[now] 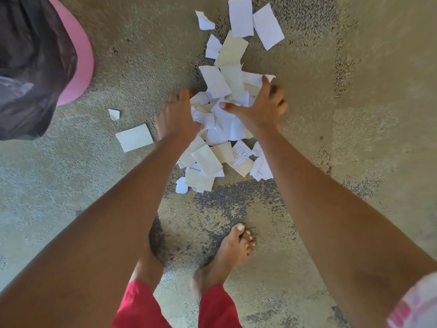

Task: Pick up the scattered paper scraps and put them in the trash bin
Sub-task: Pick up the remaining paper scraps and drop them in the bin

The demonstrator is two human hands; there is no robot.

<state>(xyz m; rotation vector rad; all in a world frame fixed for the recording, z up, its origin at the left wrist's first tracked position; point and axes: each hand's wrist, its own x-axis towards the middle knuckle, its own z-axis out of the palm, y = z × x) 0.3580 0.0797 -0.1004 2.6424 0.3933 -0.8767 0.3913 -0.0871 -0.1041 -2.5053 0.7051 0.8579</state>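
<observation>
- Standing on a speckled floor [354,138], the person shows red trouser legs [212,306] nearest the camera, with one bare foot [227,252] pointing forward.
- A pink-and-white sleeve [416,301] sits at the lower right, and both bare forearms reach forward and down from the bottom corners.
- Just past the foot begins the pile [208,159] of white and beige scraps, heaped on the floor between the two arms.
- The left hand [176,117] is at the pile's left edge, back up, fingers bent down and thumb tucked in among the paper; whether it has hold of any scrap cannot be told.
- The right hand [257,107] lies on top of the pile with fingers spread wide, thumb and forefinger pressing on paper, the other fingers blurred over the right edge; it grips nothing that shows.
- Left of the left hand, apart from the pile, lie a beige scrap [134,137] and a small white scrap [114,114].
- Beyond the hands the scraps trail away, ending in two large white pieces [240,16] at the top edge.
- The bin [80,55], pink-rimmed with a black liner [30,55], stands at the upper left, well apart from the pile.
</observation>
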